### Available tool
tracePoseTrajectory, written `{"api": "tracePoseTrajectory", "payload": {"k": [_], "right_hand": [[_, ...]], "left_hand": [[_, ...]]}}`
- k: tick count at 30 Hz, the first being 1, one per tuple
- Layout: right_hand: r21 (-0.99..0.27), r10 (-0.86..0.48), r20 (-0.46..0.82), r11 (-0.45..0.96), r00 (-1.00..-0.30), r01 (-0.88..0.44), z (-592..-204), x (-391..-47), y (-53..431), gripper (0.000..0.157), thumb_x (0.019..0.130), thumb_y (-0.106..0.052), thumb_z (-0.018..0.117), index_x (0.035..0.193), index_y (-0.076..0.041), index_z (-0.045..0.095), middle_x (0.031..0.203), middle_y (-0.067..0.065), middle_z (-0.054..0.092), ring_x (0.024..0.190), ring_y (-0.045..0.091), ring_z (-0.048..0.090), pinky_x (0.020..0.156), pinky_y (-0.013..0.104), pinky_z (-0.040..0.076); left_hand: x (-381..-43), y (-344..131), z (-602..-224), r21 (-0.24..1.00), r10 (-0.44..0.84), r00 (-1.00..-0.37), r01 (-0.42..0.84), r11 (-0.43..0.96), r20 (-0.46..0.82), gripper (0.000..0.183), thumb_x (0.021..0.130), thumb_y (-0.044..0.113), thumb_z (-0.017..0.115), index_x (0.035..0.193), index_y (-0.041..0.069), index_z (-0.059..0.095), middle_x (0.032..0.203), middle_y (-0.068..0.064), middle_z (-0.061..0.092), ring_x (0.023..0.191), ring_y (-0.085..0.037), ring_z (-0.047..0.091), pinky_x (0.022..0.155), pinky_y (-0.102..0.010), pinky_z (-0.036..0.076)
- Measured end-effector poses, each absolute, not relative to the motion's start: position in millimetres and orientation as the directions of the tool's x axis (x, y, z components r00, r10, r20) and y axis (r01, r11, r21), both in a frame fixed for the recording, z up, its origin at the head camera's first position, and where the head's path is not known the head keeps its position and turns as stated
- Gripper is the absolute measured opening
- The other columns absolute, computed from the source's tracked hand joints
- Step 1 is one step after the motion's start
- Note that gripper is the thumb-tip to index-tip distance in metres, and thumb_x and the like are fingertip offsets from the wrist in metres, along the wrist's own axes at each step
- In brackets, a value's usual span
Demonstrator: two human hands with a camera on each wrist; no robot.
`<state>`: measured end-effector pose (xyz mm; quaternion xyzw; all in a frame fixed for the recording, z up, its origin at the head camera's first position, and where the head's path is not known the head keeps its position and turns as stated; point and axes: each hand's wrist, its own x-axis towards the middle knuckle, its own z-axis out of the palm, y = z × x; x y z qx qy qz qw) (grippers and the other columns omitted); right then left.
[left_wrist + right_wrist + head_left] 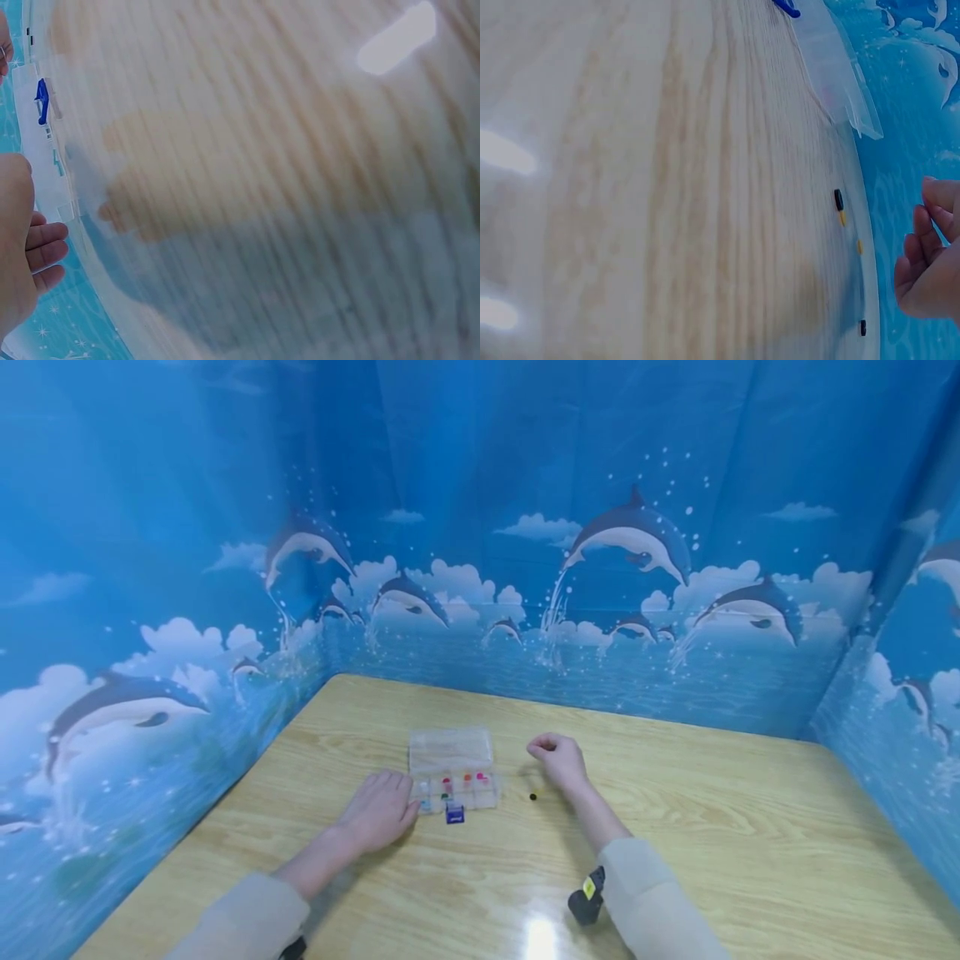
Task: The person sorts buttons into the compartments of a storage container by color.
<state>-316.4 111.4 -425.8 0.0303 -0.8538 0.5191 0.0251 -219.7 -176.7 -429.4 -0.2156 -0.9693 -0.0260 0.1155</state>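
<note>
A clear plastic compartment box (486,798) lies with its lid (450,748) folded back. Small pink, orange and green pieces sit in several of its compartments. My left hand (380,808) rests at the box's left edge, its fingers extended; the left wrist view shows those fingers (46,255) loosely straight. To the right of the box is my right hand (561,762), its thumb and forefinger brought together at the tips. I cannot tell whether something tiny is between them. Near this hand, a small black-and-yellow piece (838,201) lies on the table.
A blue tab (454,813) sticks out at the box's front edge. In the right wrist view, a small yellow piece (860,247) and a small black piece (863,328) lie near the table's edge. Blue dolphin-printed sheeting (480,635) encloses the wooden table (712,827).
</note>
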Motion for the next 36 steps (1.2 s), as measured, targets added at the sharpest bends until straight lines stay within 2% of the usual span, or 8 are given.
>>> {"api": "tracePoseTrajectory", "payload": {"k": [12, 19, 25, 36], "right_hand": [[-0.868, 0.053, 0.046, 0.497, -0.998, -0.014, -438.4, -324.1, 130.1, 0.018, 0.089, -0.014, 0.06, 0.099, 0.0, 0.067, 0.099, 0.014, 0.065, 0.096, 0.029, 0.057, 0.085, 0.043, 0.045], [-0.84, 0.052, 0.033, 0.543, -0.998, 0.0, -441.0, -324.9, 134.5, 0.019, 0.089, -0.015, 0.061, 0.098, 0.0, 0.066, 0.097, 0.013, 0.065, 0.093, 0.03, 0.058, 0.082, 0.044, 0.045], [-0.814, 0.028, 0.028, 0.581, -0.999, -0.007, -442.6, -325.5, 135.1, 0.016, 0.087, -0.013, 0.062, 0.095, 0.0, 0.068, 0.096, 0.013, 0.066, 0.094, 0.03, 0.058, 0.086, 0.045, 0.044], [-0.689, -0.028, 0.029, 0.723, -0.999, -0.04, -442.8, -327.2, 133.6, 0.017, 0.084, -0.018, 0.066, 0.096, -0.007, 0.069, 0.1, 0.009, 0.067, 0.1, 0.03, 0.057, 0.094, 0.052, 0.032]], "left_hand": [[-218.3, -173.9, -427.6, 0.013, 0.417, -0.881, 0.431, 0.902, 0.225, 0.029, 0.092, 0.024, 0.052, 0.097, -0.004, 0.054, 0.093, -0.016, 0.056, 0.093, -0.031, 0.053, 0.088, -0.045, 0.042], [-218.9, -174.1, -428.6, 0.008, 0.419, -0.877, 0.432, 0.902, 0.234, 0.028, 0.092, 0.025, 0.053, 0.095, -0.003, 0.054, 0.092, -0.015, 0.056, 0.092, -0.031, 0.053, 0.087, -0.045, 0.042], [-220.1, -175.0, -430.3, 0.015, 0.41, -0.885, 0.424, 0.906, 0.222, 0.027, 0.092, 0.026, 0.051, 0.096, -0.001, 0.054, 0.093, -0.014, 0.056, 0.092, -0.03, 0.052, 0.087, -0.044, 0.042], [-219.9, -175.5, -429.0, 0.021, 0.399, -0.894, 0.412, 0.911, 0.204, 0.027, 0.093, 0.026, 0.051, 0.096, 0.0, 0.054, 0.095, -0.013, 0.056, 0.095, -0.03, 0.052, 0.089, -0.044, 0.041]]}}
